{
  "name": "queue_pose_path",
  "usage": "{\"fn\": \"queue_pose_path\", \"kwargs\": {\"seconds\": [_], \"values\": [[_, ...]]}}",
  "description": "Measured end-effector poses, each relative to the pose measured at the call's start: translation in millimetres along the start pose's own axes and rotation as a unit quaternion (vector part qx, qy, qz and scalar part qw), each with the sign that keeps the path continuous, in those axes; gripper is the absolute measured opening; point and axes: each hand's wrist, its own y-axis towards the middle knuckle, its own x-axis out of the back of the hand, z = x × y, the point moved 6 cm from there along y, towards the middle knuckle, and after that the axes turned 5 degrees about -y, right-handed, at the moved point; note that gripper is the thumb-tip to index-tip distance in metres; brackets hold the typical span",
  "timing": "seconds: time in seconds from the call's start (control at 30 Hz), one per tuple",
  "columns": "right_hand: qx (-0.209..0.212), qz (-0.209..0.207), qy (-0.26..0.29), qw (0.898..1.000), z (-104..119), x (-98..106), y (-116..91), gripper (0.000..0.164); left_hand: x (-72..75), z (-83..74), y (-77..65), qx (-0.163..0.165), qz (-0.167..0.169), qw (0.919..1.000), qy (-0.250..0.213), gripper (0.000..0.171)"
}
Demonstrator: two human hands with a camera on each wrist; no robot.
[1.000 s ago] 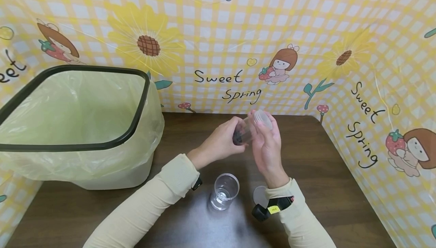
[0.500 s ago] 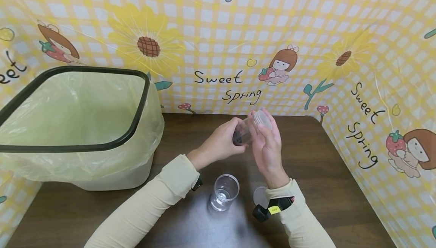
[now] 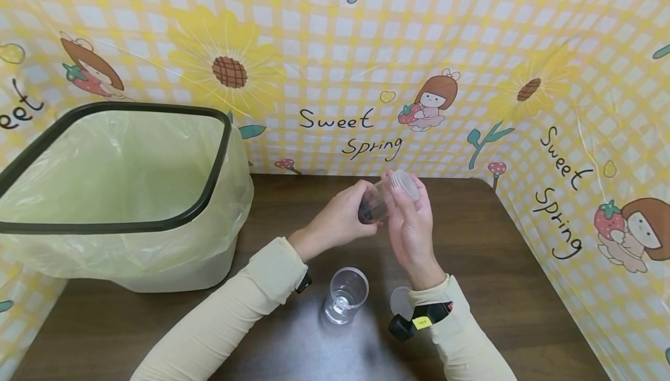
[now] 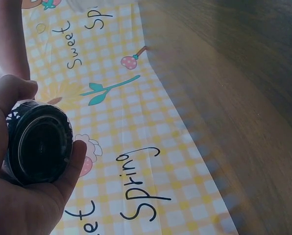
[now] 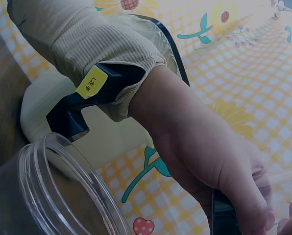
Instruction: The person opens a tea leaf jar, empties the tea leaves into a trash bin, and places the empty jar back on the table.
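Observation:
Both hands hold a clear plastic jar (image 3: 370, 205) above the table in the head view. It lies tilted, with dark contents at its base end and a translucent lid (image 3: 405, 185) at the upper right. My left hand (image 3: 337, 216) grips the base end; in the left wrist view its fingers and thumb wrap around the dark jar bottom (image 4: 42, 147). My right hand (image 3: 410, 221) grips the lid end, fingers behind and thumb in front. Below the hands an uncovered clear jar (image 3: 346, 295) stands upright. Beside it a clear round disc (image 3: 400, 301) lies partly hidden by the right wrist.
A large bin (image 3: 214, 209) with a black rim and pale yellow liner stands at the left on the dark wooden table (image 3: 471, 253). A yellow checked sheet (image 3: 324, 49) with printed flowers rises behind and at the right.

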Motion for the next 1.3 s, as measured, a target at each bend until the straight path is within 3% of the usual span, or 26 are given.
{"fn": "queue_pose_path", "kwargs": {"seconds": [0.23, 0.6, 0.93, 1.07, 1.17, 1.3], "values": [[-0.008, 0.022, -0.007, 1.000, 0.3, -1.0, -0.4, 0.033, 0.6, -0.2, -0.9, 0.003, 0.003, 1.0000, -0.007, 0.051], [-0.005, -0.004, -0.016, 1.000, -2.2, 0.8, 0.8, 0.062, 1.6, -1.1, -0.6, -0.003, 0.000, 1.0000, 0.002, 0.052], [-0.010, 0.012, -0.022, 1.000, 0.9, -1.3, -1.3, 0.029, 1.0, -1.2, -0.2, -0.003, -0.006, 1.0000, 0.001, 0.052], [-0.012, 0.025, -0.021, 0.999, 1.4, -1.9, -1.5, 0.026, 0.8, -0.3, -0.8, 0.001, -0.003, 1.0000, -0.003, 0.052], [-0.013, 0.031, -0.017, 0.999, 1.2, -1.9, -1.4, 0.031, 0.2, 0.5, -1.1, 0.003, 0.001, 1.0000, -0.003, 0.052], [-0.011, 0.016, -0.011, 1.000, -0.4, -0.2, -0.4, 0.052, -0.2, -0.2, -0.7, 0.001, 0.000, 1.0000, 0.002, 0.052]]}}
